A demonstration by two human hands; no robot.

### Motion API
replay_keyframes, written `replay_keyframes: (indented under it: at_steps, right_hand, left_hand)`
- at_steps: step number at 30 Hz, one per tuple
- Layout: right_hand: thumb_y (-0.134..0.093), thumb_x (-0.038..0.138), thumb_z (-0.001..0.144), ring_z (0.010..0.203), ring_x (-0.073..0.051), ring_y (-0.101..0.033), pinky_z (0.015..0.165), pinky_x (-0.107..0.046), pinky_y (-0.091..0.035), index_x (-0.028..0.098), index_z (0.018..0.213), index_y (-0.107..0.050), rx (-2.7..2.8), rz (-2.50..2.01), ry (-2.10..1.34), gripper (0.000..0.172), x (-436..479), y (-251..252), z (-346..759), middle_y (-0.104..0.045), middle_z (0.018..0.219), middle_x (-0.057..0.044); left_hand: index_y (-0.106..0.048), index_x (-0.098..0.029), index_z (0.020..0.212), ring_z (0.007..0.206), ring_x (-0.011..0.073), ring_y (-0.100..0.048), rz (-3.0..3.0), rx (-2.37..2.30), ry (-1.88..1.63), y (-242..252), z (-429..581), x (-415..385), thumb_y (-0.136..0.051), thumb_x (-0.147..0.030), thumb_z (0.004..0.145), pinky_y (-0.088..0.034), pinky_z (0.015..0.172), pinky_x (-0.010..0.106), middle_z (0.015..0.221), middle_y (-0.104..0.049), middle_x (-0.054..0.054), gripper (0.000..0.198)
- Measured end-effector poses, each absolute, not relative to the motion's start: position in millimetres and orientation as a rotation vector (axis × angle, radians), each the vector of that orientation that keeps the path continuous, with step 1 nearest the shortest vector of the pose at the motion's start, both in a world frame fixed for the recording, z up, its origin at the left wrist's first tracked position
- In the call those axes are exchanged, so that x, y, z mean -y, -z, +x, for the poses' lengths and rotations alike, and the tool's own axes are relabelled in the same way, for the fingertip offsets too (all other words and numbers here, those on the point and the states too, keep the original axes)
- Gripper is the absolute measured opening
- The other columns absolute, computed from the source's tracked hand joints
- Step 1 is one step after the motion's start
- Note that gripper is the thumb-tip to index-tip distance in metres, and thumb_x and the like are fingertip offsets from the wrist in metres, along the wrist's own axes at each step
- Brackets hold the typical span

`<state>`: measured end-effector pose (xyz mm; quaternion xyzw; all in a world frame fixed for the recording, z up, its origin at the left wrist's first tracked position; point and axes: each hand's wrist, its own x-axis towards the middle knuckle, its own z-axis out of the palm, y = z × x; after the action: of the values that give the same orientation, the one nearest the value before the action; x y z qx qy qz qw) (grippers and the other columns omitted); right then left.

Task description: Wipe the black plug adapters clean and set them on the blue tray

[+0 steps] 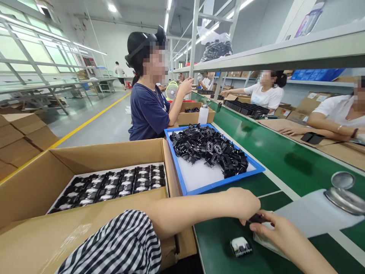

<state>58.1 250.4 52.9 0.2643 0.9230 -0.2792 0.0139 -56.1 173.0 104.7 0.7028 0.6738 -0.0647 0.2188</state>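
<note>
My left hand (246, 203) reaches across from a checked sleeve, its wrist bent and its fingers curled down, mostly hidden behind the back of the hand. It meets my right hand (272, 226) at a small black plastic part (256, 218), which my right thumb and forefinger pinch. Both hands close around this part, and its exact shape is covered. A white cloth or bag (266, 241) lies under my right hand. Just below my hands, a small black-and-white device with a comb-like edge (241, 246) rests on the green work surface (219, 236).
A blue-rimmed tray (182, 179) piled with black plastic parts (211, 148) stands ahead. At left, an open carton (114, 146) holds rows of black-and-white devices (111, 184). A round metal container (346, 199) sits at right. Co-workers (149, 102) sit along the green belt (256, 140).
</note>
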Motion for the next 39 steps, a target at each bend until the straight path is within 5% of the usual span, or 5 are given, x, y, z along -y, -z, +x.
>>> replay_keyframes:
  at_steps: [18, 23, 27, 30, 39]
  right_hand:
    - [-0.048, 0.035, 0.058, 0.063, -0.024, -0.057, 0.054, -0.031, -0.044, 0.023, 0.063, -0.058, -2.883, 0.919, 0.655, 0.016, -241, -65, 57, -0.062, 0.065, -0.002]
    - [-0.044, 0.038, 0.063, 0.069, -0.023, -0.057, 0.058, -0.030, -0.044, 0.021, 0.078, -0.058, -2.950, 0.837, 0.679, 0.027, -240, -58, 63, -0.062, 0.074, -0.003]
    - [-0.044, 0.043, 0.062, 0.079, -0.026, -0.055, 0.063, -0.034, -0.044, 0.017, 0.104, -0.049, -3.012, 0.764, 0.591, 0.049, -243, -55, 72, -0.059, 0.089, -0.010]
    - [-0.042, 0.049, 0.063, 0.083, -0.027, -0.053, 0.066, -0.037, -0.044, 0.015, 0.114, -0.039, -3.073, 0.770, 0.571, 0.062, -243, -69, 81, -0.057, 0.094, -0.012]
    - [-0.044, 0.041, 0.056, 0.073, -0.025, -0.057, 0.063, -0.033, -0.048, 0.022, 0.099, -0.056, -3.066, 0.572, 0.719, 0.048, -201, -87, 112, -0.060, 0.087, -0.005]
  left_hand:
    - [-0.059, -0.008, 0.074, 0.070, 0.0225, -0.054, 1.751, -2.061, 0.109, -112, -27, -180, -0.053, -0.008, 0.061, -0.043, 0.053, 0.027, 0.077, -0.057, 0.014, 0.014]
    - [-0.059, -0.012, 0.081, 0.074, 0.0220, -0.053, 1.868, -2.015, 0.127, -103, -46, -162, -0.061, -0.014, 0.056, -0.043, 0.059, 0.028, 0.078, -0.058, 0.010, 0.025]
    - [-0.054, -0.024, 0.091, 0.088, 0.0164, -0.048, 1.520, -2.716, -0.391, -103, -111, -122, -0.050, -0.010, 0.064, -0.039, 0.075, 0.026, 0.096, -0.053, 0.001, 0.030]
    - [-0.047, -0.014, 0.103, 0.102, 0.0222, -0.037, 1.232, -2.990, -0.433, -103, -168, -88, -0.034, -0.003, 0.070, -0.034, 0.080, 0.034, 0.114, -0.038, 0.012, 0.037]
    - [-0.061, -0.009, 0.078, 0.073, 0.0171, -0.053, 1.287, -2.977, -0.394, -85, -215, -61, -0.043, -0.013, 0.071, -0.039, 0.068, 0.024, 0.075, -0.059, 0.007, 0.019]
